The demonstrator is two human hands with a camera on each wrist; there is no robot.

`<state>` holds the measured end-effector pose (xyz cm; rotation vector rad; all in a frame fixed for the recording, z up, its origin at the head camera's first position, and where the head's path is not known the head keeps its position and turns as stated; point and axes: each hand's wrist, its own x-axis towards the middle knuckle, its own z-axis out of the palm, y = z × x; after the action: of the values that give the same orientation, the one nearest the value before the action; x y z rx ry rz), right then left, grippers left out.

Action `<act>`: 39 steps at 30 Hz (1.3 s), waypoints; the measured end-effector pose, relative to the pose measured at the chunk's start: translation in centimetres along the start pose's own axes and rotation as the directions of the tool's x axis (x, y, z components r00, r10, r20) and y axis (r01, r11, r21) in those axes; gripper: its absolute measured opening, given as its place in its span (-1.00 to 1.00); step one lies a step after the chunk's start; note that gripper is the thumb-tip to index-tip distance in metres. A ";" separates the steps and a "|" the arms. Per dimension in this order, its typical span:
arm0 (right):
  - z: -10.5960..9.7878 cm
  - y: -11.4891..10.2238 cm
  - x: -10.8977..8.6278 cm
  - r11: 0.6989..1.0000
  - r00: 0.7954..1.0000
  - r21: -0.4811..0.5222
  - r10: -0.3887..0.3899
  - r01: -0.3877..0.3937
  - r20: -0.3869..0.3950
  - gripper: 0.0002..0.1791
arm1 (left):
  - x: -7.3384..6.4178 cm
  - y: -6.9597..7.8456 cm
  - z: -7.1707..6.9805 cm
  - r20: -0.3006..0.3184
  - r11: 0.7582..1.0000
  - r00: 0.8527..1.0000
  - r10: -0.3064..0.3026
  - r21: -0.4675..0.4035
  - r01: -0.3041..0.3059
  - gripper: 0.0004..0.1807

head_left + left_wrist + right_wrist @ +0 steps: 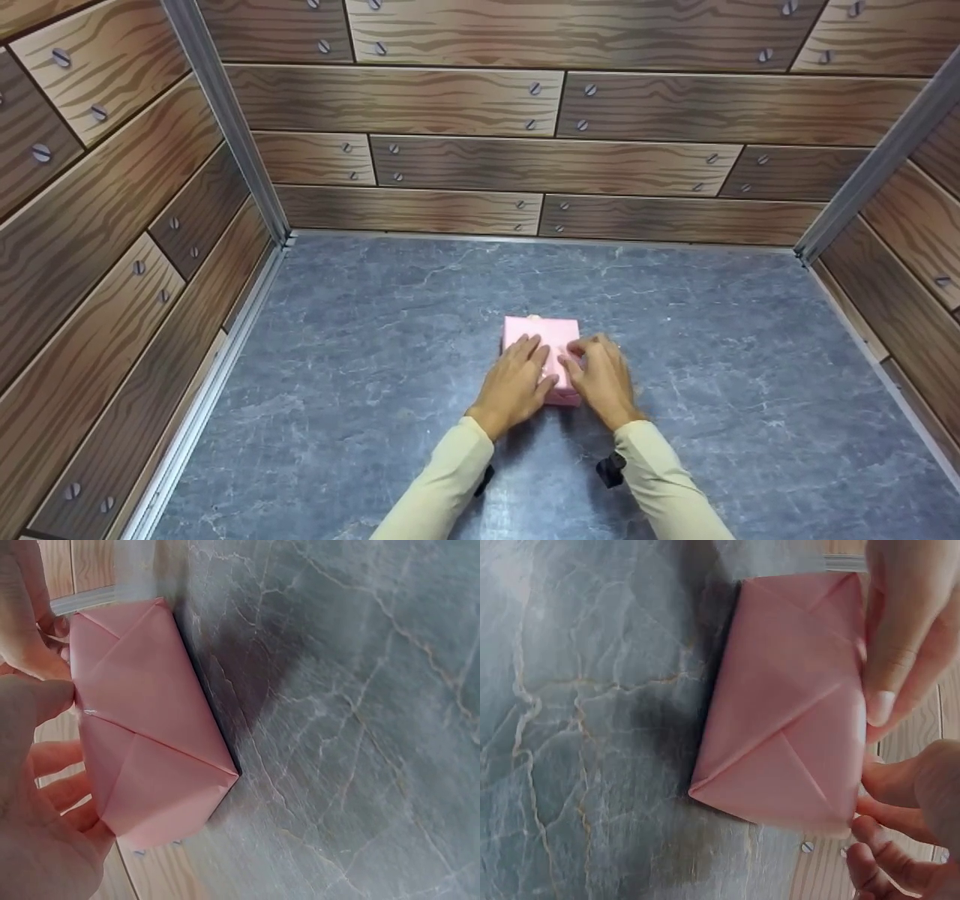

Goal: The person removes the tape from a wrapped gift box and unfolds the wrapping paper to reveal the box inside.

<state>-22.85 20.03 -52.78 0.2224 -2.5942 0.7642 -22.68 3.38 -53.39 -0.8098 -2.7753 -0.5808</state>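
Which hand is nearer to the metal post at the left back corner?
Left. The left hand rests on the pink box, nearer the post; the right hand is at the box's right edge, farther away.

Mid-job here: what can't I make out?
Top of the pink package, partly: head view, covered by the left hand and right hand.
Its underside: head view, hidden by the package itself.
Pale bit at its far edge: head view, too small.
Rest of the sleeves: head view, bottom edge.
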 end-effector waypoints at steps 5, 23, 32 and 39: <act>0.7 -0.1 0.1 1.000 0.998 -0.015 0.001 -0.002 -0.063 -0.84 | 0.0 0.0 0.0 -0.021 1.000 1.000 0.014 -0.001 -0.014 -0.50; 1.5 0.2 0.4 0.998 0.996 -0.055 -0.007 0.002 -0.089 -0.90 | 0.0 -0.3 0.0 -0.055 1.000 0.998 0.026 -0.003 -0.026 -0.50; 1.5 0.5 0.2 0.999 0.993 -0.034 0.007 -0.011 -0.115 -0.88 | -0.1 -0.1 0.3 -0.089 0.999 0.995 0.048 0.005 -0.048 -0.52; 1.4 0.9 0.2 0.999 0.992 -0.036 0.007 -0.012 -0.129 -0.88 | 0.0 -0.2 0.3 -0.044 1.000 0.999 0.015 -0.009 -0.016 -0.52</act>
<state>-23.74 20.03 -54.22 0.1452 -2.4869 0.7090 -22.81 3.40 -53.67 -0.8096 -2.7258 -0.6027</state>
